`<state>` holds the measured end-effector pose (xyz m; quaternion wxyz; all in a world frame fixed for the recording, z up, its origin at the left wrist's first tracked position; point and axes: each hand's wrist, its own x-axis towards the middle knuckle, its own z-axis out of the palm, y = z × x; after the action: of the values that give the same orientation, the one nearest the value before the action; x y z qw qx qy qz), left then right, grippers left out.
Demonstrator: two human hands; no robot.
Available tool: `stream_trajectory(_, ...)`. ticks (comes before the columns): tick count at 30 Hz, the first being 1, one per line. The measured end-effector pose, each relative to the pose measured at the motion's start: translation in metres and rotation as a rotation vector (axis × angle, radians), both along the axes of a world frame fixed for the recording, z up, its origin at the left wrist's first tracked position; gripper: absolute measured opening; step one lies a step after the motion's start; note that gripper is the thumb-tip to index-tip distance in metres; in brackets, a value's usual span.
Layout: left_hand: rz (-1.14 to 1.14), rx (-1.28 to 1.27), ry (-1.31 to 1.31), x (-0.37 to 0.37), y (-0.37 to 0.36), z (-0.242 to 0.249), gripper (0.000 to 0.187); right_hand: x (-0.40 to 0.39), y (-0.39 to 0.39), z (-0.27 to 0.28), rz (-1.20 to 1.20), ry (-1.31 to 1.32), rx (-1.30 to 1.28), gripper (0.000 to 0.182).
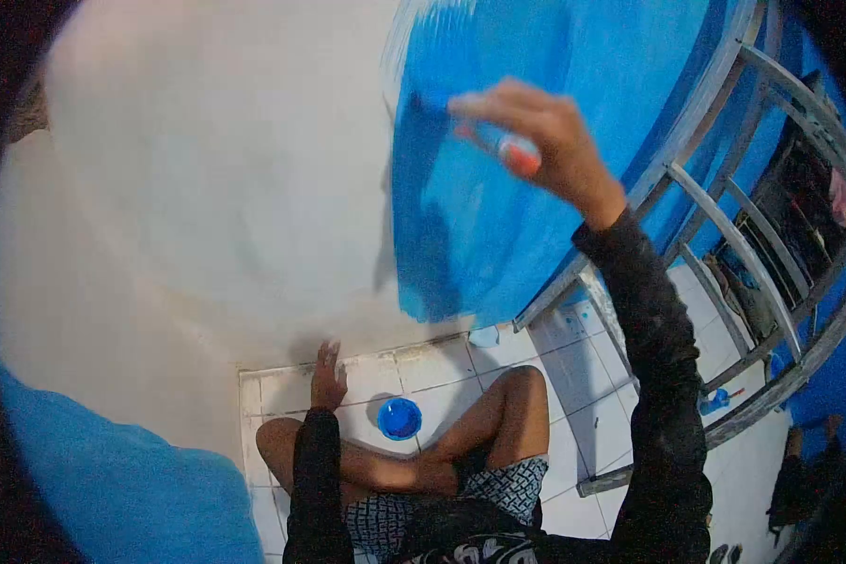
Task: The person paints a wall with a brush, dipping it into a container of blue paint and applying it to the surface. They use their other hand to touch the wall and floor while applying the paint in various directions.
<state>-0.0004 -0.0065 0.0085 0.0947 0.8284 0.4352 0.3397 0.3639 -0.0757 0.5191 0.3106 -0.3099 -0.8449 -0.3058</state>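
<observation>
My right hand [540, 141] is raised against the wall and grips a paintbrush [509, 148] with a pale and orange handle; its bristle end is on the wet blue paint [479, 216] at the edge of the painted patch. The unpainted cream wall [207, 188] lies to the left of that edge. My left hand [328, 376] rests flat on the white tiled floor [423, 367] at the foot of the wall, fingers spread, holding nothing. A small round container of blue paint [399, 418] stands on the tiles between my crossed legs and the wall.
A grey metal ladder [724, 235] leans against the blue wall on the right, its feet on the tiles. A small blue object [714, 401] lies on the floor under it. Dark clutter stands at the far right. Blue paint also covers the wall at lower left [113, 479].
</observation>
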Motion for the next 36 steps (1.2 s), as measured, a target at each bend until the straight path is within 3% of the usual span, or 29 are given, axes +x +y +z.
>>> stream_trajectory(2, -0.009, -0.053, -0.062, 0.003, 0.0, 0.011, 0.058, 0.003, -0.001, 0.036, 0.012, -0.022, 0.077, 0.031)
stream_trajectory(4, 0.004, -0.044, -0.054, 0.005, 0.002, 0.01, 0.059, 0.008, 0.001, 0.055, -0.139, -0.091, 0.404, 0.034)
stream_trajectory(7, 0.008, 0.002, -0.037, 0.003, 0.005, 0.001, 0.059, 0.012, 0.019, 0.034, -0.068, -0.02, 0.311, 0.039)
stream_trajectory(8, 0.001, 0.04, -0.029, 0.001, 0.007, -0.002, 0.058, 0.01, 0.023, 0.015, -0.101, -0.071, 0.356, 0.044)
stream_trajectory(12, 0.001, 0.022, -0.026, 0.004, 0.003, 0.003, 0.058, -0.009, 0.016, -0.094, -0.106, -0.005, 0.143, 0.05)
stream_trajectory(14, 0.037, -0.087, -0.044, 0.006, 0.001, 0.007, 0.057, -0.014, 0.001, -0.138, -0.117, -0.022, -0.019, 0.039)
stream_trajectory(18, 0.029, -0.081, -0.036, 0.006, -0.002, 0.017, 0.056, -0.01, -0.003, -0.244, -0.088, -0.002, -0.167, 0.047)
stream_trajectory(20, -0.004, -0.044, -0.067, 0.006, 0.0, 0.015, 0.056, -0.01, -0.004, -0.253, -0.082, -0.02, -0.234, 0.049)
stream_trajectory(23, 0.05, -0.085, 0.001, 0.004, 0.0, 0.008, 0.057, -0.013, -0.009, -0.215, -0.035, 0.034, -0.396, 0.061)
stream_trajectory(25, 0.013, -0.049, -0.038, 0.004, 0.002, 0.01, 0.057, -0.012, -0.001, -0.172, -0.063, -0.006, -0.218, 0.06)
stream_trajectory(27, -0.033, -0.026, -0.074, 0.004, 0.002, 0.008, 0.058, -0.005, 0.011, -0.117, -0.005, 0.086, -0.208, 0.054)
stream_trajectory(31, 0.005, -0.086, -0.072, 0.005, 0.001, 0.012, 0.057, -0.013, 0.011, -0.04, -0.076, 0.032, 0.045, 0.024)
stream_trajectory(32, 0.012, -0.08, -0.049, 0.005, 0.001, 0.013, 0.057, -0.013, 0.01, -0.029, -0.076, 0.033, 0.037, 0.024)
stream_trajectory(36, -0.023, -0.103, -0.092, 0.004, 0.0, 0.016, 0.057, -0.01, 0.004, 0.001, -0.072, 0.06, 0.395, 0.026)
